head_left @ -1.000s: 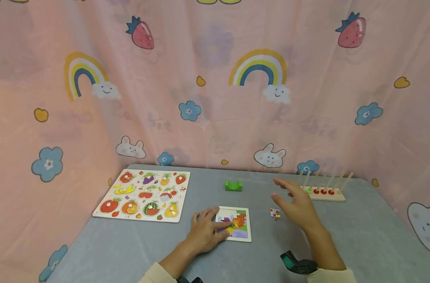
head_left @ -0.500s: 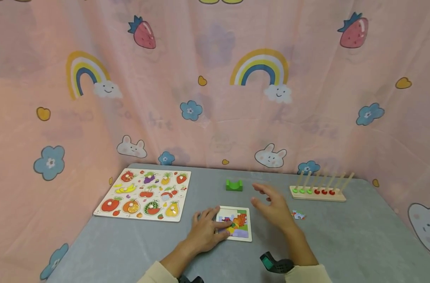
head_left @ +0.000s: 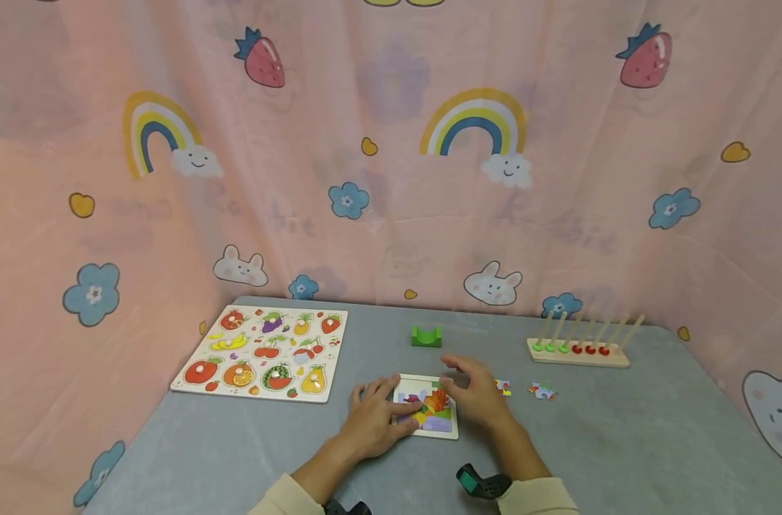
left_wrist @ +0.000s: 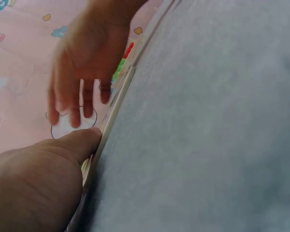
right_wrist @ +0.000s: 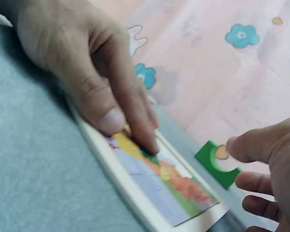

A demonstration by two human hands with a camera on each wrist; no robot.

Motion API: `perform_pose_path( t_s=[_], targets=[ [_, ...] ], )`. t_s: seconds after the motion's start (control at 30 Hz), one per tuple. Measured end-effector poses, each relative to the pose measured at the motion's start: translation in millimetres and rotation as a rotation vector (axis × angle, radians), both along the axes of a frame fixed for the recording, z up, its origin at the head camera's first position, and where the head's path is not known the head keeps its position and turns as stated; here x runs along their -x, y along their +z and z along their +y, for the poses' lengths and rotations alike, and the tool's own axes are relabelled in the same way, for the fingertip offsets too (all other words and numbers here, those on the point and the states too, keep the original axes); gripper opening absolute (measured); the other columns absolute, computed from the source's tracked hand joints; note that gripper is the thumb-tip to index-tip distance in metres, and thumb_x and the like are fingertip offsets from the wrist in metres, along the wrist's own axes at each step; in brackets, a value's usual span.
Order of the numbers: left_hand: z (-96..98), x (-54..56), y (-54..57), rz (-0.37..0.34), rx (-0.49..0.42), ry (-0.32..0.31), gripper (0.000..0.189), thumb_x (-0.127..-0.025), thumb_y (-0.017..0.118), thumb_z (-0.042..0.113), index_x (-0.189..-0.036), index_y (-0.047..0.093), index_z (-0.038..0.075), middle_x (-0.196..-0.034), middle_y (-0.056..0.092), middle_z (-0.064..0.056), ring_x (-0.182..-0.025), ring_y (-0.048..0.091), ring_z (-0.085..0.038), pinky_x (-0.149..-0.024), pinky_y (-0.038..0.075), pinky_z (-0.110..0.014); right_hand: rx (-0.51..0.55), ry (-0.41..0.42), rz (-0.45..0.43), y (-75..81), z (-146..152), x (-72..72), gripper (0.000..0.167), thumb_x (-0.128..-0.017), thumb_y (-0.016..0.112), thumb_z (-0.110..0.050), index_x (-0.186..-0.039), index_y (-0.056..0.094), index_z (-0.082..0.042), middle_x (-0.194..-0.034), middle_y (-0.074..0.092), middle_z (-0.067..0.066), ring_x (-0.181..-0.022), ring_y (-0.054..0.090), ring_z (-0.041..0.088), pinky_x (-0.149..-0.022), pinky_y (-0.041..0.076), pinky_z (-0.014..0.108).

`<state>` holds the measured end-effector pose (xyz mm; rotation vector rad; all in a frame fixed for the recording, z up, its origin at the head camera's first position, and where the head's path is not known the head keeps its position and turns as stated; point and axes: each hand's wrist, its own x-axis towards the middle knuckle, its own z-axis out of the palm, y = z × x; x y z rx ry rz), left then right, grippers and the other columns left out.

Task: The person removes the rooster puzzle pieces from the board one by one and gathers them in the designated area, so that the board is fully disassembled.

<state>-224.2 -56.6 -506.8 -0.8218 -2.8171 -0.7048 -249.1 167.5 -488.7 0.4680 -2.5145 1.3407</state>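
My left hand (head_left: 373, 422) rests on a small framed jigsaw puzzle (head_left: 437, 428), its index finger and thumb stretched over the picture. In the right wrist view, fingertips of that left hand (right_wrist: 75, 58) touch the printed surface of the puzzle (right_wrist: 157, 186). At the frame's right edge hovers my right hand (head_left: 481, 397), thumb and fingers loosely bent and apart. Nothing shows between the fingers of the right hand (right_wrist: 282, 169) in its own wrist view. Just right of it lie two loose jigsaw pieces, one (head_left: 542, 391) in full view and another (head_left: 504, 388) partly covered by the hand.
A green block with a curved notch (head_left: 426, 337) stands behind the puzzle. Far left lies a white fruit knob-puzzle board (head_left: 331, 361). Back right, a wooden peg rack (head_left: 580, 359) carries green and red beads. A pink patterned curtain (head_left: 403, 229) hangs behind the grey table (head_left: 655, 429).
My right hand has moved left and toward me, from above the loose pieces to the puzzle's right edge, uncovering the bead rack. My left hand stays in place on the puzzle.
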Motion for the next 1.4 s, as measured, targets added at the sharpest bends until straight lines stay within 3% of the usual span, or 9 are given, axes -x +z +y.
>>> perform_pose_path(
  t_s=[0.37,0.6,1.07,1.4],
  targets=[
    [-0.7,0.6,-0.6,-0.012,-0.008,-0.002,0.034,-0.088,0.065,0.046,-0.121,0.069,0.037,-0.146,0.043,-0.008,-0.13,0.037,-0.03,-0.099,0.019,-0.064,-0.18,-0.057,-0.07,-8.9,-7,-0.6,0.021,-0.084,0.072,-0.01,-0.105,0.071,-0.008,-0.109,0.061,0.01,-0.109,0.052,0.034,-0.093,0.038,0.054],
    [-1.0,1.0,-2.2,-0.019,-0.012,0.0,0.034,-0.089,0.065,0.045,-0.121,0.068,0.037,-0.147,0.042,-0.008,-0.13,0.037,-0.03,-0.099,0.019,-0.064,-0.275,-0.074,-0.031,-9.9,-11,-0.3,0.009,-0.083,0.073,-0.013,-0.092,0.07,-0.013,-0.102,0.059,0.005,-0.103,0.051,0.032,-0.087,0.039,0.051],
    [-0.3,1.1,-2.4,-0.016,-0.002,0.0,0.034,-0.089,0.064,0.047,-0.122,0.068,0.038,-0.147,0.042,-0.007,-0.13,0.037,-0.03,-0.099,0.019,-0.064,-0.323,-0.076,-0.096,-5.4,-12,-1.3,0.01,-0.083,0.072,-0.018,-0.091,0.067,-0.015,-0.108,0.055,0.006,-0.108,0.048,0.032,-0.091,0.038,0.052],
    [-1.1,1.3,-2.1,-0.01,0.009,0.0,0.034,-0.09,0.063,0.047,-0.122,0.068,0.039,-0.147,0.041,-0.008,-0.13,0.037,-0.03,-0.099,0.019,-0.064,-0.272,-0.062,-0.042,-9.8,-10,-0.2,0.015,-0.08,0.072,-0.015,-0.093,0.065,-0.012,-0.107,0.055,0.006,-0.105,0.048,0.031,-0.09,0.036,0.053]
  ],
)
